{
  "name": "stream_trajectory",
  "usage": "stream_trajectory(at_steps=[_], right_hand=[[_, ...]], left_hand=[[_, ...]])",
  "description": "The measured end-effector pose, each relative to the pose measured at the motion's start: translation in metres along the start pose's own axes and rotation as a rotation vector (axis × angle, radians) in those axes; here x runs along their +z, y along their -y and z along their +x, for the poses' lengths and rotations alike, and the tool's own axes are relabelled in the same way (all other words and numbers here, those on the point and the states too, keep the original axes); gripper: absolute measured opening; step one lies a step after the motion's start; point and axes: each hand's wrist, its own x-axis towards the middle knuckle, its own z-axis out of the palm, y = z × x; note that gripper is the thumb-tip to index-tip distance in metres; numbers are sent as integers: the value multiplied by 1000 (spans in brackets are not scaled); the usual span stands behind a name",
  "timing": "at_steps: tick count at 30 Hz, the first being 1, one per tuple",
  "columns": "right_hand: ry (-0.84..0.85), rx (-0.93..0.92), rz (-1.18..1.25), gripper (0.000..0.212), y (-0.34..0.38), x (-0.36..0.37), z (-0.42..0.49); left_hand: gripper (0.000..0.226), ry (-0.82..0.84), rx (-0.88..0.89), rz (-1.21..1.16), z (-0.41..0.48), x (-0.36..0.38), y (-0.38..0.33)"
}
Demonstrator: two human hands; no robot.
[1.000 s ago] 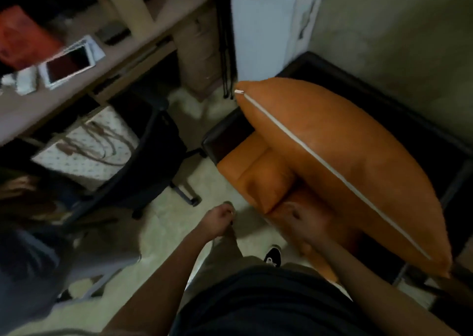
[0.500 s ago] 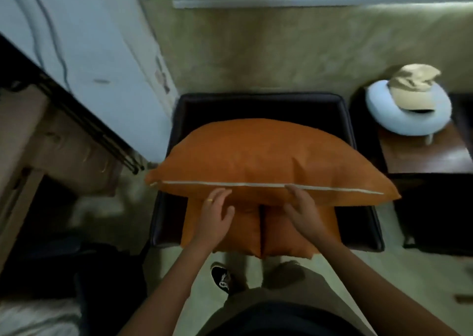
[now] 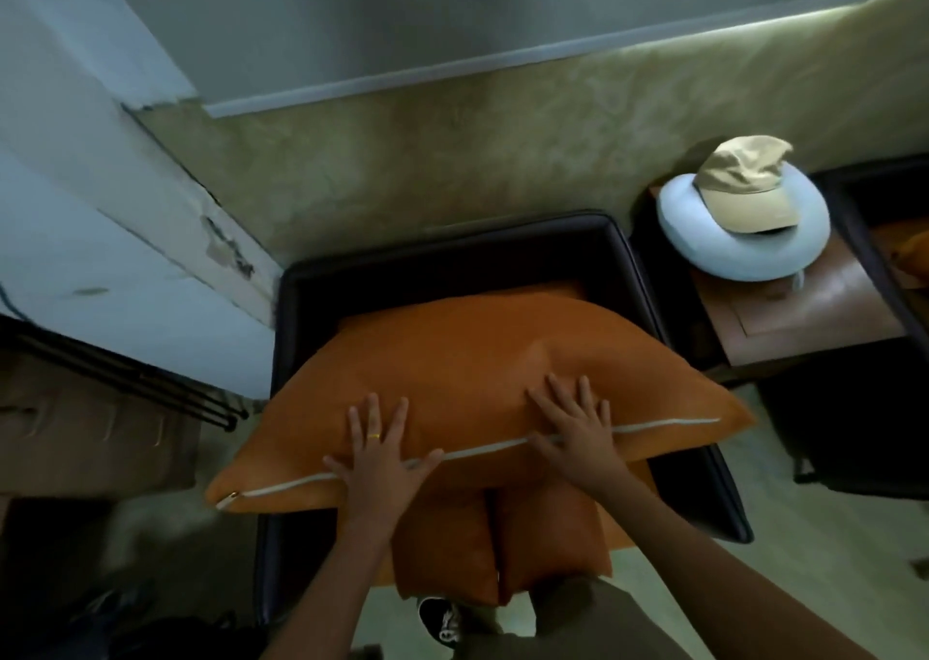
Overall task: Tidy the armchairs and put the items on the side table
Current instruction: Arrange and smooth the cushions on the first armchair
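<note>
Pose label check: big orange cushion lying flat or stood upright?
Flat: the big orange fabric cushion lies broad side down across the black leather armchair, left hand and right hand spread on top.

We're in a lived-in sitting room at home: a dark armchair (image 3: pixel 452 257) piled with orange cushions (image 3: pixel 477 358) against a mottled wall (image 3: pixel 452 156), and beside it a wooden bench (image 3: pixel 814 317) carrying a blue neck pillow (image 3: pixel 704 252) and a tan cap (image 3: pixel 744 187).

The scene is viewed from one head-worn camera, held close above the armchair (image 3: pixel 452 252) and aimed forward and steeply down; the side table (image 3: pixel 804 317) is caught right of it.
</note>
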Motion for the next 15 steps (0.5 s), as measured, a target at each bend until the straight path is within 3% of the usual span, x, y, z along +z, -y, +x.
stream_trajectory(at_steps=[15], right_hand=[[-50, -23, -21, 75, -2, -28, 153]], left_hand=[[89, 9, -6, -7, 165, -31, -18]])
